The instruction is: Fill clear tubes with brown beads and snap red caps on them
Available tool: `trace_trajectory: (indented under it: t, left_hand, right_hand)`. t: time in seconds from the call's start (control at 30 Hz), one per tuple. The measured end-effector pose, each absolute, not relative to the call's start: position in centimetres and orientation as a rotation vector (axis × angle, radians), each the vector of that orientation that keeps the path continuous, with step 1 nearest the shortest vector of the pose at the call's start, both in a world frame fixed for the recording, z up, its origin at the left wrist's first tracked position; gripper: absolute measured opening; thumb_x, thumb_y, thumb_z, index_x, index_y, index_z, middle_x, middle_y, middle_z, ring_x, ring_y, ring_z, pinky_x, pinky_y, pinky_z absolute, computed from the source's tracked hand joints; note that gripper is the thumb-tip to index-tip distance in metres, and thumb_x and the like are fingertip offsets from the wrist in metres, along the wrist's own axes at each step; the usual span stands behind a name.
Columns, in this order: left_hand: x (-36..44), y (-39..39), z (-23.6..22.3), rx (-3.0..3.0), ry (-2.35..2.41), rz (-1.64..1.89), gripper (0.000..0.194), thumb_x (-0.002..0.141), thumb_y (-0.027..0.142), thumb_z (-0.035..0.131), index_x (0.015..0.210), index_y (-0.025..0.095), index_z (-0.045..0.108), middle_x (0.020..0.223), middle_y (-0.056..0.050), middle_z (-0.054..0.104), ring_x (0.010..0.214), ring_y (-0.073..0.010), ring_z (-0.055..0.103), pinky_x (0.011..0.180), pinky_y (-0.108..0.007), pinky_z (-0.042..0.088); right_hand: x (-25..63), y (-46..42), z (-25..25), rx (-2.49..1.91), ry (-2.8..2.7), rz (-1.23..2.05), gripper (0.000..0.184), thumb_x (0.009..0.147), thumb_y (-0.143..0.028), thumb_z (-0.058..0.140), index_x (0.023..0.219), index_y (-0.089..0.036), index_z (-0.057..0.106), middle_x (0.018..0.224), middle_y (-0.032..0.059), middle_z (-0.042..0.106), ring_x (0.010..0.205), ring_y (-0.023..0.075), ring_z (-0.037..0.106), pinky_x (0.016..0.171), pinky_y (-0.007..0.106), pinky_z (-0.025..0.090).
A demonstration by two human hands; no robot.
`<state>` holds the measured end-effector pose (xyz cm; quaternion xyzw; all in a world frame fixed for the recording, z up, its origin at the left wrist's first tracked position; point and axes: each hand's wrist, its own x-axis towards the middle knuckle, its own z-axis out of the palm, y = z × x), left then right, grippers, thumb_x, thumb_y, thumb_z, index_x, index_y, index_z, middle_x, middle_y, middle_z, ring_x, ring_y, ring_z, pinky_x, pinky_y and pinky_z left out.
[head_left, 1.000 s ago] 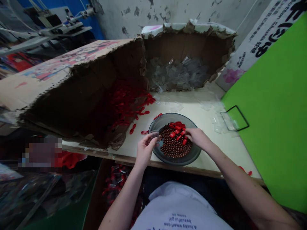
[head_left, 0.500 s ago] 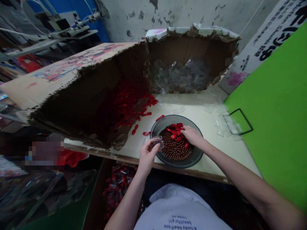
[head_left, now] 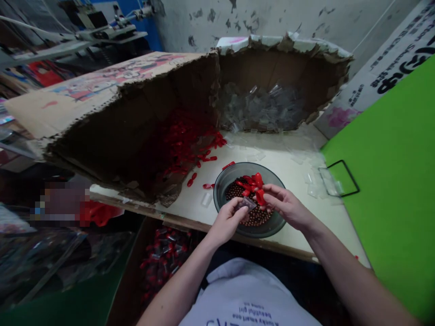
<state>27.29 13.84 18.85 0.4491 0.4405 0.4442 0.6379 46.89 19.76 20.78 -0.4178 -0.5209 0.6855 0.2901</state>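
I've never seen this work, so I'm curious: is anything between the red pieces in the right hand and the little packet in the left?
Nothing visible stands in the way. The right hand pinches the red pieces close beside the small clear packet held in the left hand, both above the grey bowl.

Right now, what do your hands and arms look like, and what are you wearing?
The left hand and right hand are bare, no gloves, and the forearms show no sleeves or watch. A pale T-shirt carries dark blue printed lettering.
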Motion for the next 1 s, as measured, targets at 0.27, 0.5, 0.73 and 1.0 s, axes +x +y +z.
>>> trace_trajectory:
  t: [0.27, 0.5, 0.73, 1.0]
  left_hand:
    - [27.1, 13.6, 19.6, 1.119, 0.963, 0.889, 0.024, 0.089, 0.038, 0.049, 0.095, 0.016, 0.056, 0.074, 0.000, 0.054, 0.067, -0.0121, 0.051, 0.066, -0.023, 0.042]
    - [26.5, 13.6, 20.8, 1.338, 1.088, 0.735, 0.021, 0.091, 0.036, 0.043, 0.087, 0.018, 0.052, 0.073, 0.002, 0.050, 0.069, -0.0124, 0.046, 0.064, -0.022, 0.036]
    - [26.0, 13.8, 21.6, 1.490, 1.135, 0.628, 0.023, 0.091, 0.035, 0.043, 0.073, 0.019, 0.044, 0.067, 0.003, 0.046, 0.064, -0.0118, 0.042, 0.059, -0.022, 0.032]
    - [27.0, 13.3, 19.8, 1.088, 0.974, 0.672, 0.032, 0.084, 0.049, 0.052, 0.083, 0.016, 0.053, 0.059, 0.005, 0.046, 0.052, -0.0087, 0.042, 0.052, -0.021, 0.035]
  right_hand:
    - [46.1, 19.3, 21.3, -1.153, -1.413, 1.950, 0.035, 0.076, -0.040, 0.073, 0.102, -0.020, 0.061, 0.077, -0.0007, 0.066, 0.061, 0.0101, 0.059, 0.060, 0.024, 0.049]
    - [46.1, 18.6, 21.7, -1.168, -1.490, 1.925, 0.029, 0.077, -0.038, 0.072, 0.096, -0.020, 0.060, 0.078, -0.0007, 0.067, 0.064, 0.0119, 0.062, 0.064, 0.027, 0.052]
    - [45.7, 17.2, 21.2, -1.165, -1.531, 1.878, 0.023, 0.078, -0.039, 0.070, 0.090, -0.020, 0.061, 0.075, 0.0000, 0.066, 0.061, 0.0138, 0.061, 0.062, 0.029, 0.052]
    - [46.6, 18.6, 20.2, -1.223, -1.476, 1.899, 0.032, 0.079, -0.046, 0.068, 0.093, -0.017, 0.067, 0.074, 0.0022, 0.067, 0.060, 0.0116, 0.059, 0.059, 0.024, 0.050]
